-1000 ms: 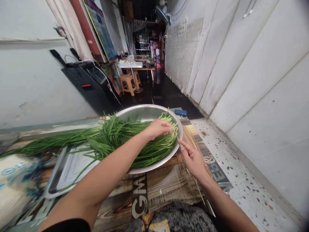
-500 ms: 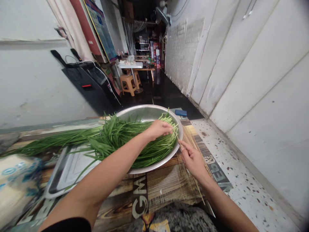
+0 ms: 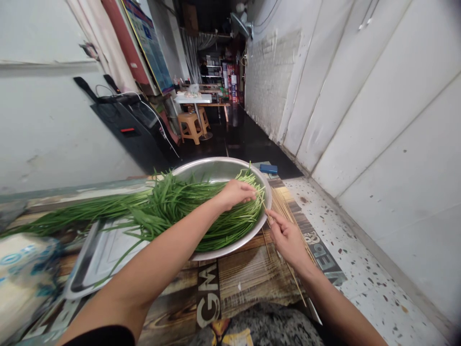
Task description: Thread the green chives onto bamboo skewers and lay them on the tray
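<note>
Green garlic chives (image 3: 180,202) fill a round steel basin (image 3: 223,253), their pale cut ends bunched at the right. Over those ends, my left hand (image 3: 237,193) pinches a chive stalk between thumb and fingers. At the basin's right rim, my right hand (image 3: 288,240) is closed around a thin bamboo skewer (image 3: 264,205), whose tip points up to the left fingers. The exact contact between skewer tip and stalk is too small to make out. More bamboo skewers (image 3: 284,204) lie on the table beneath and beyond my right hand.
On the left, a steel tray (image 3: 77,269) sits under trailing leaves, next to a white plastic bag (image 3: 25,278). A blue box (image 3: 268,168) lies beyond the basin on the wood-patterned tabletop (image 3: 248,283). A white wall (image 3: 389,158) runs along the right.
Both hands keep nearly the same pose at the chive ends. The whole view has shifted very slightly.
</note>
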`<state>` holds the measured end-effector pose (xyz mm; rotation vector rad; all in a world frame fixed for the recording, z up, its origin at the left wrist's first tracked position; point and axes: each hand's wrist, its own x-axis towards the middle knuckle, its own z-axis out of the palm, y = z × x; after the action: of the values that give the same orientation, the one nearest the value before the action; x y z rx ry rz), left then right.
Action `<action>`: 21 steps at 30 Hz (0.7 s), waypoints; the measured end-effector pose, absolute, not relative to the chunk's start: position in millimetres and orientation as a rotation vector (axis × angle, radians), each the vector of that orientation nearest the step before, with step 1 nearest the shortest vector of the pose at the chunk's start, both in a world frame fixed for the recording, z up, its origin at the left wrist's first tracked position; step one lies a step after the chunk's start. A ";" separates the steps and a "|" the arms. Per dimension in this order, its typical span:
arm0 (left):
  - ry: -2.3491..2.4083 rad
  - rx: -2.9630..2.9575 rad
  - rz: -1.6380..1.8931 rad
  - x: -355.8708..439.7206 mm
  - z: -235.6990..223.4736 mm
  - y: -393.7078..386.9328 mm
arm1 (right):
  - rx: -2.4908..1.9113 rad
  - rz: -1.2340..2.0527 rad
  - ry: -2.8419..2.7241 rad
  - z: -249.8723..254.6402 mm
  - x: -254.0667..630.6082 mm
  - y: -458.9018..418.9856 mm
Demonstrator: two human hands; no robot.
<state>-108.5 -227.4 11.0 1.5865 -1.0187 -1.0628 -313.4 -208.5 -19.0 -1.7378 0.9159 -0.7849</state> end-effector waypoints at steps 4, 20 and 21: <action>-1.006 1.578 -1.063 -108.9 12.0 -226.9 | -1.796 -0.814 0.933 -17.8 -313.6 -209.5; -1.006 1.573 -1.073 -109.7 15.7 -226.1 | -1.731 -0.780 0.944 -18.4 -312.4 -208.1; -1.008 1.573 -1.073 -109.8 16.1 -225.9 | -1.728 -0.783 0.942 -18.2 -312.4 -208.0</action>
<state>-109.8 -225.9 16.1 1.5726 -1.0084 -1.0732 -312.4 -208.0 -18.2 -1.7279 0.9419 -0.7835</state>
